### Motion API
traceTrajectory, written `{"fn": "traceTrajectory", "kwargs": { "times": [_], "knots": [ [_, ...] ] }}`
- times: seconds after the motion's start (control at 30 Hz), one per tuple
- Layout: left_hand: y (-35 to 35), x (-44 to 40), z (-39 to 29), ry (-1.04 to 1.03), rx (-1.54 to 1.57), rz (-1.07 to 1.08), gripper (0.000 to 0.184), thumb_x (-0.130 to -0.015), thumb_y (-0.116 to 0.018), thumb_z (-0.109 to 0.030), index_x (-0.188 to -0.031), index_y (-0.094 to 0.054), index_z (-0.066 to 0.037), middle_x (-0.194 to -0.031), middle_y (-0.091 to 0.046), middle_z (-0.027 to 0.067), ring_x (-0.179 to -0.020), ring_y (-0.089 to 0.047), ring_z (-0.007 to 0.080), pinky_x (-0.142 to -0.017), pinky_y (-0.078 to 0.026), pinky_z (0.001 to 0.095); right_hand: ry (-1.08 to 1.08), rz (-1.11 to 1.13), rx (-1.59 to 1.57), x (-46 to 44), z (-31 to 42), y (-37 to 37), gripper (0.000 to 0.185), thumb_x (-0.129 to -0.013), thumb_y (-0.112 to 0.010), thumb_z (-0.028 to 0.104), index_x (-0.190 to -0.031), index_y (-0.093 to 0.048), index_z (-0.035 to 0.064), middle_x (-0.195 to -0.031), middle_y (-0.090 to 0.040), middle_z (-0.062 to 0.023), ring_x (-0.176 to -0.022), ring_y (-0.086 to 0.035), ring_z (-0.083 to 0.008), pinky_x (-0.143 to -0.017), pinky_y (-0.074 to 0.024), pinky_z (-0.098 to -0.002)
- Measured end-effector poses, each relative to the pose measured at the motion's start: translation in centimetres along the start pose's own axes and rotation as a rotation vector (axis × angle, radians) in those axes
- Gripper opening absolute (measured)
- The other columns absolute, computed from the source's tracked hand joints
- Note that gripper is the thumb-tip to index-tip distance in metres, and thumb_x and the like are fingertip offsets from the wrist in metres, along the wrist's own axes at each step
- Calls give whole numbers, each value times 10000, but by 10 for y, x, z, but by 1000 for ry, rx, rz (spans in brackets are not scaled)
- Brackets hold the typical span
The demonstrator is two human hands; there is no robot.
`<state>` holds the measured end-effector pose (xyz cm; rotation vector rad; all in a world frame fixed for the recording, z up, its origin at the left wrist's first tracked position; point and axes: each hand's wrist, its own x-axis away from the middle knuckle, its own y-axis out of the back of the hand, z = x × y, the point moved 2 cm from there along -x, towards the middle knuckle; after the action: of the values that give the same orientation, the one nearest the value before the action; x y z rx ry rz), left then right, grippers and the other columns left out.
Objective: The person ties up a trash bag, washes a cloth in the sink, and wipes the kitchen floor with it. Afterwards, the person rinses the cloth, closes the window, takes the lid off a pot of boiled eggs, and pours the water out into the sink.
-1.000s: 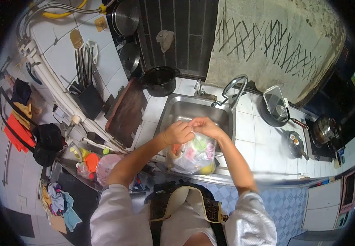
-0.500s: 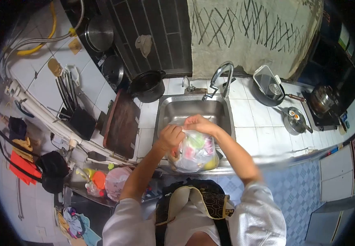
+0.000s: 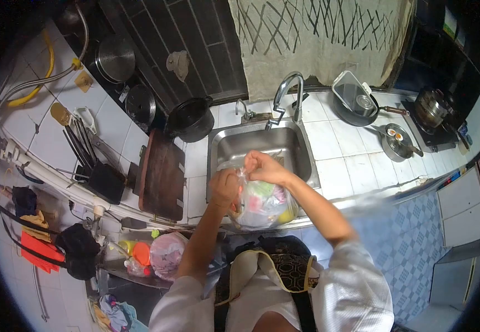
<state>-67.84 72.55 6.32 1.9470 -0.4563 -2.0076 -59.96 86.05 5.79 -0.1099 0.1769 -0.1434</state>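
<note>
A clear plastic bag (image 3: 263, 206) full of colourful things hangs at the front edge of the metal sink (image 3: 213, 157). Green, pink, white and yellow show through its film; what the contents are I cannot make out. My left hand (image 3: 225, 188) has its fingers closed on the left side of the bag's gathered top. Just right of it, my right hand (image 3: 264, 167) pinches the bag's neck between thumb and fingers. The two hands are close together over the near part of the sink, below the curved faucet (image 3: 291, 88).
A black pot (image 3: 191, 123) and a wooden cutting board (image 3: 162, 177) stand left of the sink, beside a knife block (image 3: 107, 181). To the right are a wok (image 3: 356, 113), a small pan with egg halves (image 3: 398, 145) and a pot (image 3: 432, 108) on a stove.
The view has tilted and shifted slightly. Both hands still grip the bag's top, and the right hand's fingers have drawn up into a higher pinch at the neck.
</note>
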Motion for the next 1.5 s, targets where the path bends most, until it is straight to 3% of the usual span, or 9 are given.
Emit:
{"fn": "traceTrajectory", "kwargs": {
  "times": [0.23, 0.4, 0.6, 0.83, 0.9, 1.1, 1.2, 1.37, 1.5],
  "knots": [
    [3, -7, 0, -32, -34, 37, 165, -538, -605, -55, -651, -485, -65, -747, -522, 62, -648, -527, 221, -548, -435, 318, 8, -32, 44, -5, 11, -5, 50, -720, -578, 27, -766, -591, 10, -775, -566, -24, -744, -534, -79, -646, -433, -210],
    [17, -28, -13, -3, -98, 180, 144, -568, -582, -116, -680, -497, -89, -797, -514, 56, -736, -508, 209, -623, -422, 326, 215, -374, 635, 0, 18, -5, 67, -709, -556, 47, -720, -558, -19, -732, -551, -131, -658, -549, -229, -595, -428, -298],
    [32, 4, -36, 107, -148, 493, 118, -638, -575, -147, -721, -514, -91, -818, -525, 60, -754, -512, 219, -621, -420, 324, 331, -518, 904, 11, -17, -6, 106, -708, -564, 64, -650, -510, -6, -666, -512, -115, -615, -492, -232, -592, -392, -289],
    [43, -3, -40, 403, -145, 468, 97, -713, -552, -156, -732, -512, -69, -733, -503, 82, -673, -519, 262, -574, -430, 369, 105, -393, 308, 10, -5, -13, 95, -781, -519, 90, -708, -505, 32, -674, -533, -44, -609, -473, -141, -560, -378, -262],
    [44, -4, -38, 437, -150, 521, 99, -716, -547, -159, -737, -513, -69, -731, -507, 82, -683, -527, 265, -577, -436, 365, -105, -46, -47, 11, 7, -18, 44, -790, -495, 85, -759, -493, 53, -676, -534, -6, -604, -470, -119, -560, -396, -269],
    [50, 8, -34, 395, -34, 585, 98, -730, -525, -165, -755, -521, -71, -709, -516, 75, -643, -541, 267, -553, -443, 363, 223, 99, 704, 21, 13, -19, 72, -798, -470, 108, -782, -478, 39, -678, -536, -99, -624, -511, -232, -586, -404, -320],
    [53, 22, -26, 408, 12, 577, 119, -748, -520, -164, -734, -542, -48, -714, -517, 93, -607, -541, 249, -558, -450, 352, 209, 130, 722, 26, 12, -26, 89, -811, -472, 140, -775, -479, 58, -660, -495, -84, -621, -485, -216, -604, -392, -316],
    [41, 16, -20, 1033, 876, 612, 195, -807, -483, -140, -778, -589, 21, -700, -527, 63, -578, -533, 135, -473, -439, 230, 174, 29, 564, 28, 2, -25, 98, -816, -471, 138, -774, -481, 50, -659, -501, -62, -628, -474, -173, -612, -391, -285],
    [27, 2, -40, 764, 736, 295, 219, -830, -477, -153, -796, -576, 40, -769, -555, 72, -595, -561, 132, -461, -447, 202, 117, -124, 340, 31, -17, -24, 97, -835, -460, 110, -776, -476, 35, -691, -514, -8, -651, -459, -110, -620, -382, -241]
  ]
}}
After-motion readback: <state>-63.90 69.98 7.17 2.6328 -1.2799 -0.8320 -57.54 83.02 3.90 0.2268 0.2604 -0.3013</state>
